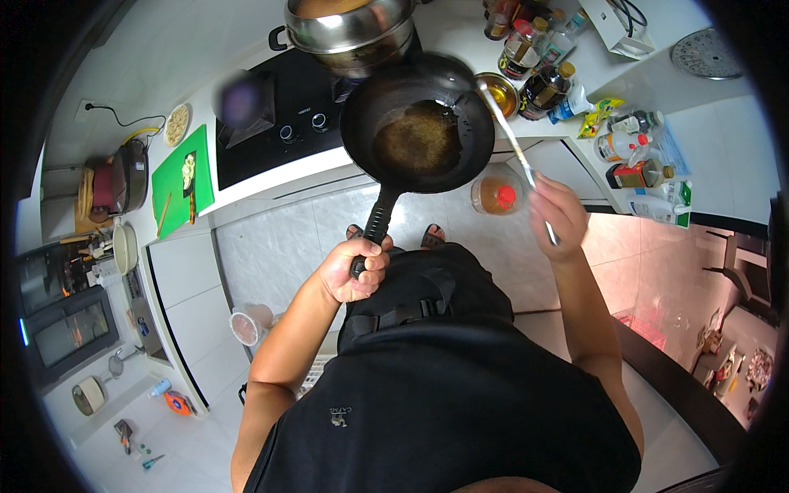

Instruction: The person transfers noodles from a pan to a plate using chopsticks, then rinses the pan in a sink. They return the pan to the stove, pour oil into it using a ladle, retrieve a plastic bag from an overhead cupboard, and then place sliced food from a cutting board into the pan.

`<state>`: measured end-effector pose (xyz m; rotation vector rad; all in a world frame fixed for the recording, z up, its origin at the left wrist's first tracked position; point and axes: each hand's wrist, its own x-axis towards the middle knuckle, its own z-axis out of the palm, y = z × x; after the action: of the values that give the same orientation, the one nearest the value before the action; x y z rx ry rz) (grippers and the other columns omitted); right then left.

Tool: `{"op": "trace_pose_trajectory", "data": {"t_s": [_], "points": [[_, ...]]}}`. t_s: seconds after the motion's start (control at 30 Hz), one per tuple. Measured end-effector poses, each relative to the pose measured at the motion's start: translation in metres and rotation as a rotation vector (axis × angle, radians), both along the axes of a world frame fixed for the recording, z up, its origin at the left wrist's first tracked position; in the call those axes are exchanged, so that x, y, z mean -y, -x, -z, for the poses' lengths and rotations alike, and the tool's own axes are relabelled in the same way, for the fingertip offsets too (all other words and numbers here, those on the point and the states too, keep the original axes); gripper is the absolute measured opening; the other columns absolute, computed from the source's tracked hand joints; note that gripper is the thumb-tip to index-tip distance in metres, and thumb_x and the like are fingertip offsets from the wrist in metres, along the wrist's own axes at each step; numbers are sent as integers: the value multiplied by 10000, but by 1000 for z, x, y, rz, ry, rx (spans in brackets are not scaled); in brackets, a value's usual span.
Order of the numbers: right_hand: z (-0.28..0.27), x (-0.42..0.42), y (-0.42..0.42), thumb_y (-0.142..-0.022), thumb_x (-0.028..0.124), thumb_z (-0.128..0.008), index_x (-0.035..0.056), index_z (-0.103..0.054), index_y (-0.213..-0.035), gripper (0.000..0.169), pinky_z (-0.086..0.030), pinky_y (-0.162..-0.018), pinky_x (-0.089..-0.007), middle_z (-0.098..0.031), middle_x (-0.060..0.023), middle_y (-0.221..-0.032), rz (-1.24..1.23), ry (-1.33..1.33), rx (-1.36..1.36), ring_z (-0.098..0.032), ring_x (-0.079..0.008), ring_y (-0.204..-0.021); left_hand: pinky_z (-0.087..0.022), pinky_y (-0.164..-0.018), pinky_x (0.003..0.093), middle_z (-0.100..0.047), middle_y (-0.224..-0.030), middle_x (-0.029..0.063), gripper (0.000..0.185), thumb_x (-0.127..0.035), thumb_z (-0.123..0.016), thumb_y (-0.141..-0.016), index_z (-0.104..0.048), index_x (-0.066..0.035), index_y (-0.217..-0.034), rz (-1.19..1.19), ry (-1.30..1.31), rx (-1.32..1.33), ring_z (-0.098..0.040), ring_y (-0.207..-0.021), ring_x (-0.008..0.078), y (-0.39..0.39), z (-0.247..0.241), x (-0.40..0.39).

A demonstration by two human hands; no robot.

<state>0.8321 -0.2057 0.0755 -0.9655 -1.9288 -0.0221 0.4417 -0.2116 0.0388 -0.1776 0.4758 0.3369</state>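
My left hand [356,268] grips the black handle of a dark wok [416,135], which is lifted off the stove and held over the counter's front edge. A thin layer of brownish liquid lies in the wok. In my right hand [560,215] is a long metal utensil [508,132], slanting up and left past the wok's right rim; its far end is near a metal bowl of yellow oil [500,95] and is blurred, so its shape cannot be told. The left burner [246,101] of the black gas stove [290,157] shows a bluish blur.
A steel steamer pot [351,37] stands at the stove's back. Sauce bottles [545,89] crowd the counter at right. Left of the stove, a green cutting board [179,212] holds a knife with chopped pieces on its blade. A large red-capped jug [496,195] stands on the floor.
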Motion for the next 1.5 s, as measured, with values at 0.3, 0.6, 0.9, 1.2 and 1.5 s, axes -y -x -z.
{"op": "trace_pose_trajectory", "data": {"t_s": [0.3, 0.6, 0.9, 1.2, 1.5], "points": [[15, -13, 8, -744, -58, -755, 31, -737, -1003, 275, -603, -835, -374, -734, -128, -1025, 3, 99, -21, -735, -318, -963, -337, -340, 229, -518, -674, 3, 106, -115, -535, -916, -495, -86, -1010, -44, 99, 84, -465, -468, 114, 9, -6, 5], [-6, -44, 91, -739, -79, -751, 22, -733, -1027, 306, -602, -850, -379, -729, -131, -1031, -272, 179, -80, -731, -331, -967, -348, -351, 244, -516, -674, 22, 134, -118, -512, -920, -488, -74, -1044, -212, 101, 128, -472, -462, 126, 91, -45, 56], [18, -111, 255, -834, -72, -732, 13, -723, -1101, 280, -548, -927, -339, -708, -165, -1129, -239, 255, -387, -704, -287, -1051, -363, -380, 250, -510, -671, -7, 215, -160, -516, -920, -519, -77, -1119, -476, -47, 33, -442, -454, 106, 201, -29, 12], [39, -217, 420, -865, -27, -741, 8, -729, -1108, 246, -535, -964, -350, -705, -172, -1161, -127, 192, -468, -696, -277, -1094, -332, -369, 206, -485, -698, -38, 113, -135, -547, -924, -546, -104, -1033, -383, -201, -85, -457, -516, 82, 345, 36, -156], [33, -263, 518, -880, 29, -745, 24, -745, -1096, 216, -538, -926, -327, -731, -148, -1095, 19, 211, -213, -707, -254, -1044, -364, -400, 228, -507, -697, -20, 124, -138, -548, -912, -557, -141, -1036, -271, -144, 25, -475, -527, 114, 411, 93, -203]]}}
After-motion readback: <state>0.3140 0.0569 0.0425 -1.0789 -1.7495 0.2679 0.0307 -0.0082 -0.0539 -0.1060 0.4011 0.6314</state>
